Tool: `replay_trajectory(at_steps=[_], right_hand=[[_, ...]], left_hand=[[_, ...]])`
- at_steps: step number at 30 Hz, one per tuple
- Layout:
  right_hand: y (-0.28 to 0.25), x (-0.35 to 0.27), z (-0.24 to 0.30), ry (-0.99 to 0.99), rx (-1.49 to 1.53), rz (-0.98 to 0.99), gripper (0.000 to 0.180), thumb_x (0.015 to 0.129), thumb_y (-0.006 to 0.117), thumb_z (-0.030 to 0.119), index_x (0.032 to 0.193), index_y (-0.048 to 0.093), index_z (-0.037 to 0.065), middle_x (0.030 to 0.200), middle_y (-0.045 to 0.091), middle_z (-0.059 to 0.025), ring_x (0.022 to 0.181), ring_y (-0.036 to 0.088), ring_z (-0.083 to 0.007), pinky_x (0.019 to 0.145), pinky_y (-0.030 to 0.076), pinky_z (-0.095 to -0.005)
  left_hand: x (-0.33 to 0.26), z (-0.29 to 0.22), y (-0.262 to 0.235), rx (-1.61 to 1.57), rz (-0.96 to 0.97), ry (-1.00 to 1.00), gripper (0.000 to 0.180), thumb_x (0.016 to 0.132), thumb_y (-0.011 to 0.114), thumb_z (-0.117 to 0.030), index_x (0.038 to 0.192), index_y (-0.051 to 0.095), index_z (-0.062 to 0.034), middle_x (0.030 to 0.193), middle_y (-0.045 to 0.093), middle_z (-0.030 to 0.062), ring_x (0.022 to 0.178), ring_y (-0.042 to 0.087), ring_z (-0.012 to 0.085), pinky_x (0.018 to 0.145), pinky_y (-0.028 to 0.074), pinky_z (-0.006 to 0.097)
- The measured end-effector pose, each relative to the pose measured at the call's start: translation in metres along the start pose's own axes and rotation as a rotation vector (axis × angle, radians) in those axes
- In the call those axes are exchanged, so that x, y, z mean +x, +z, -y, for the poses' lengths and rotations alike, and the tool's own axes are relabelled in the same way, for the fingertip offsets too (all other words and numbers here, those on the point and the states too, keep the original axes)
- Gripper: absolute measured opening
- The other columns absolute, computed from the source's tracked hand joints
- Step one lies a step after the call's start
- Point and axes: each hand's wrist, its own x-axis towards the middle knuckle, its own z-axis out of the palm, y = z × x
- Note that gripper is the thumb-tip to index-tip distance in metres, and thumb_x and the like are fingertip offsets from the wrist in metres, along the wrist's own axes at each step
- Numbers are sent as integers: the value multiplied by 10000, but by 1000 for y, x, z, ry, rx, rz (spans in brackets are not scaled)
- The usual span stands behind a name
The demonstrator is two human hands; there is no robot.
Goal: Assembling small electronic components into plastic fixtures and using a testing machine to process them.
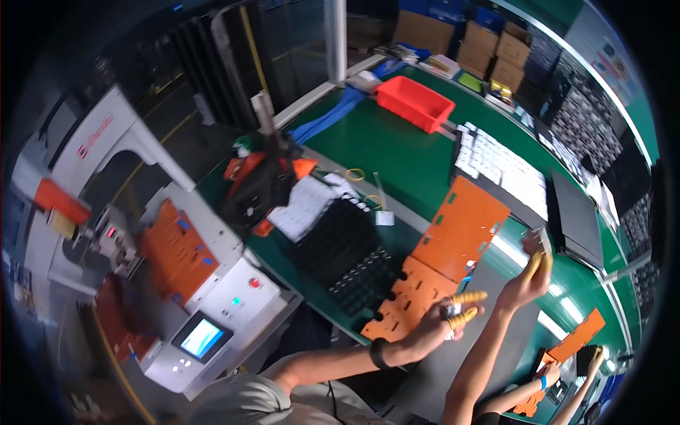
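Yellow-covered fingers (469,297) are bent on the left hand (433,329) and the raised right hand (529,281), though whether either grip is closed cannot be told. Beside the left hand on the green counter (350,134), the orange slotted panel (457,230) is best kept flat, squarely aligned and steadied.

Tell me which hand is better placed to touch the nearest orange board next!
Probably the left hand: it looks close beside the orange board, while the right hand is farther right.
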Motion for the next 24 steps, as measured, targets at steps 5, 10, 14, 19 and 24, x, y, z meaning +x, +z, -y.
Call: replay_trajectory(at_steps=[5,10,14,19,24], right_hand=[[44,-98,145,-455,-169,550,270,751,706,-22,1020,723,-21,979,711,-169,881,699,-373,772,562,-436],[115,-181,220,-522,41,889,340,709,714,84,1035,712,-12,1016,683,-146,1001,649,-363,892,506,-475],[163,-248,275,-651,331,1164,399,681,747,120,1060,719,-1,1049,683,-133,979,637,-353,830,505,-457],[188,-330,330,-729,508,1298,362,710,760,142,1049,748,15,1022,699,-95,970,658,-306,841,526,-426],[194,-387,365,-729,629,1389,375,655,774,140,1007,738,13,1090,704,-87,1033,667,-303,862,538,-422]], left_hand=[[-84,-46,-60,-17,15,171,334,1055,561,-245,1348,581,-86,858,542,-63,689,476,14,608,410,202],[-198,-71,-143,-187,-68,283,172,1050,574,-294,1058,616,-128,844,551,-50,712,513,51,603,414,239],[-298,-56,-186,-364,-244,512,175,1048,558,-306,1040,596,-135,857,550,-24,742,518,95,674,425,289],[-397,-39,-210,-457,-410,708,301,1043,547,-415,1105,603,-125,880,546,-9,780,488,110,784,430,304],[-454,-32,-230,-702,-529,842,320,1063,522,-399,1212,612,-131,977,612,-30,798,528,100,786,454,281]])
